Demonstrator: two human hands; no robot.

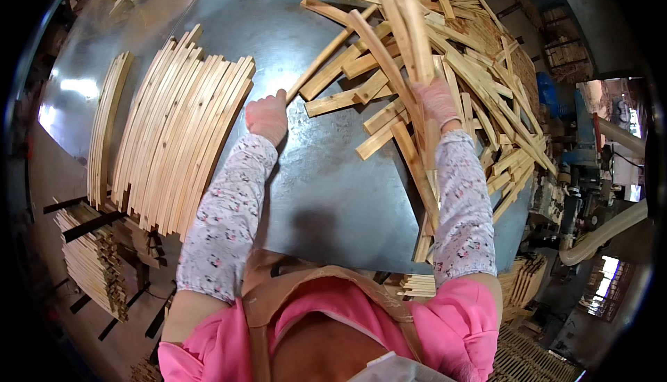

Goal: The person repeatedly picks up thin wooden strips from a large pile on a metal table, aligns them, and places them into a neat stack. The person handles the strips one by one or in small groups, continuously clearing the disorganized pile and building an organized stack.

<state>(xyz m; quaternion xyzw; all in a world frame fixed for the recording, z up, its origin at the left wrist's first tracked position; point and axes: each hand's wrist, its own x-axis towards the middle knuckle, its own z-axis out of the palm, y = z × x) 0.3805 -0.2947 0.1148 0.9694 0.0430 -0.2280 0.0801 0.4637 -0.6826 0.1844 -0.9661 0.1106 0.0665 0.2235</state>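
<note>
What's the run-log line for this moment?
left hand: curled at end of thin strip, grip unclear | right hand: gripping wooden strips | left: aligned strip row | right: loose strip pile | surface: grey table

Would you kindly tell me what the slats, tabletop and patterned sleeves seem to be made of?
Slats: pale, apparently unfinished wood, showing grain and knots. Tabletop: probably smooth sheet metal, given its grey sheen. Patterned sleeves: likely matte printed fabric, wrinkled.

The table (229,17) is bright, with shiny white spots at far left and a soft shadow at lower middle. Sticks (415,24) at upper middle look blurry. A window (606,285) glows at lower right. The rim bends into black.
</note>
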